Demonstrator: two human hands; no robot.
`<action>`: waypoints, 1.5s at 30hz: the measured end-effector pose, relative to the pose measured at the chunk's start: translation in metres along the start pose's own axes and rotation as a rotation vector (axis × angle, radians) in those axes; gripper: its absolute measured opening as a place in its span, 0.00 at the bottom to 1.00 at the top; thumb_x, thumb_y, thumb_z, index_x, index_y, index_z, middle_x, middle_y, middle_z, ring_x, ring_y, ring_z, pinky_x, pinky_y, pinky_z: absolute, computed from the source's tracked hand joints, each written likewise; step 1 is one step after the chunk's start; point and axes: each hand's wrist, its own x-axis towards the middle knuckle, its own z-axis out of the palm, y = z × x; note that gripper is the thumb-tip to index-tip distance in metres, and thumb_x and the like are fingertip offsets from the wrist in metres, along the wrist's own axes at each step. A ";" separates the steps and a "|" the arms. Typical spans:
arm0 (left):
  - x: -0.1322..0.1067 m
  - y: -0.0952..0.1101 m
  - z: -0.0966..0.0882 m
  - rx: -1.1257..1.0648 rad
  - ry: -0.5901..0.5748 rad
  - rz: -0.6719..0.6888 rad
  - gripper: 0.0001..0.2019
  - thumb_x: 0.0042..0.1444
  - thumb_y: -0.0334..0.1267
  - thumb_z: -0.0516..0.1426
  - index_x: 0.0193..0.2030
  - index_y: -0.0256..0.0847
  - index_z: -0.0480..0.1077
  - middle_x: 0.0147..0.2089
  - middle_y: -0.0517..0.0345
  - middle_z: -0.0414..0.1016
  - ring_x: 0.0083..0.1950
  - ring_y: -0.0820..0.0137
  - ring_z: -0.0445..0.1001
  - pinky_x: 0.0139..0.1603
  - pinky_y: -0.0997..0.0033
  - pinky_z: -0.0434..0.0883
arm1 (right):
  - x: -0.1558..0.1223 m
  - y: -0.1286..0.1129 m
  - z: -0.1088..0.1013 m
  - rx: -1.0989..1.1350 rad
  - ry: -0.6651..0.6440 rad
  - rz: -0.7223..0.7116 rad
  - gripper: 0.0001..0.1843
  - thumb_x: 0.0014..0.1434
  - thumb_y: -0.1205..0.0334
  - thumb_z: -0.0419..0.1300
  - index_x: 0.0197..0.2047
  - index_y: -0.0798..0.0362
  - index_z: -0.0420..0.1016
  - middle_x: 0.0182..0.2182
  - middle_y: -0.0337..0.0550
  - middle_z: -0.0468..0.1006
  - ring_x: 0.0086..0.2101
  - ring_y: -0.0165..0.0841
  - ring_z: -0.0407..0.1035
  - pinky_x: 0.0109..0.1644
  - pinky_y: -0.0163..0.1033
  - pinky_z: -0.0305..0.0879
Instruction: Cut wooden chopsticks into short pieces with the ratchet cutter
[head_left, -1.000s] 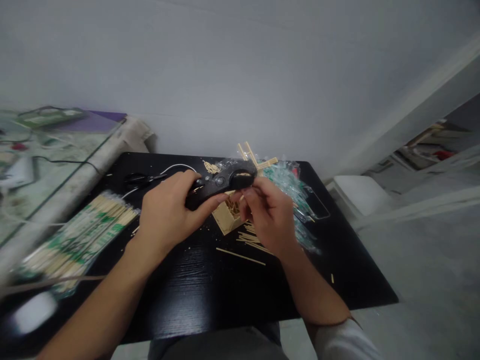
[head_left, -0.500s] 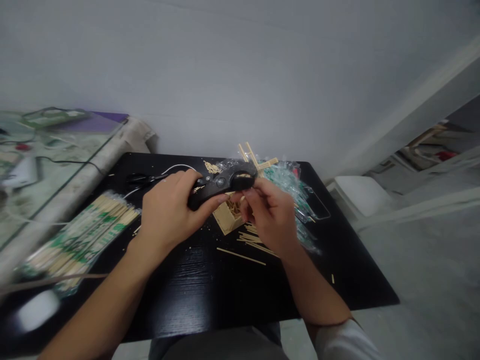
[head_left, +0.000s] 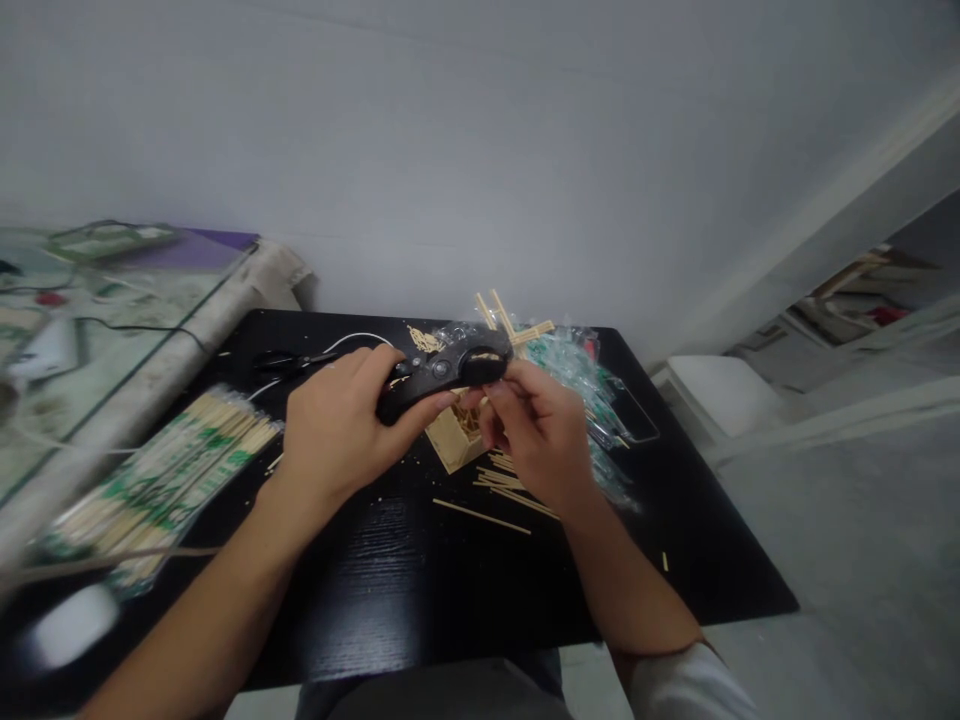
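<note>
My left hand (head_left: 337, 415) is closed around the handles of black pruning shears (head_left: 441, 372), whose curved head points right. At that head, my right hand (head_left: 547, 425) is closed in a pinch; what its fingers hold is too small and hidden to name. Below the shears, partly covered by the right fingers, sits a small box-like piece built of pale wooden sticks (head_left: 448, 445). Cut sticks (head_left: 514, 482) lie in a loose group under my right hand, and one longer stick (head_left: 481, 516) lies nearer to me.
Wrapped chopsticks (head_left: 172, 470) lie on the left of the black table (head_left: 360, 590). Behind my hands are scissors (head_left: 281, 360), small cuttings (head_left: 426, 340), upright joined sticks (head_left: 504, 312) and crumpled plastic wrappers (head_left: 574, 370). A white stool (head_left: 716, 390) stands to the right.
The whole view has shifted very slightly. Both hands and the shears keep nearly the same positions, with only a small movement of the right fingers.
</note>
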 end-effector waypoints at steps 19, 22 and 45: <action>0.000 0.001 -0.002 0.007 -0.016 -0.005 0.28 0.64 0.66 0.52 0.47 0.41 0.72 0.42 0.48 0.80 0.43 0.57 0.78 0.40 0.62 0.67 | 0.000 -0.005 -0.002 0.056 -0.035 0.028 0.14 0.73 0.58 0.56 0.36 0.52 0.76 0.18 0.32 0.71 0.16 0.23 0.61 0.20 0.32 0.60; 0.000 0.002 -0.002 0.001 -0.010 -0.010 0.26 0.64 0.66 0.52 0.46 0.43 0.72 0.40 0.51 0.80 0.41 0.58 0.78 0.38 0.64 0.66 | 0.000 -0.006 -0.002 0.047 -0.031 0.024 0.14 0.73 0.58 0.56 0.36 0.52 0.75 0.18 0.32 0.72 0.16 0.23 0.61 0.21 0.32 0.60; 0.000 0.003 -0.003 -0.024 -0.024 -0.012 0.28 0.65 0.66 0.51 0.45 0.42 0.73 0.39 0.50 0.79 0.38 0.58 0.77 0.35 0.63 0.66 | 0.001 -0.003 -0.004 0.084 -0.059 0.069 0.16 0.74 0.57 0.54 0.35 0.52 0.75 0.22 0.36 0.77 0.16 0.23 0.62 0.18 0.31 0.57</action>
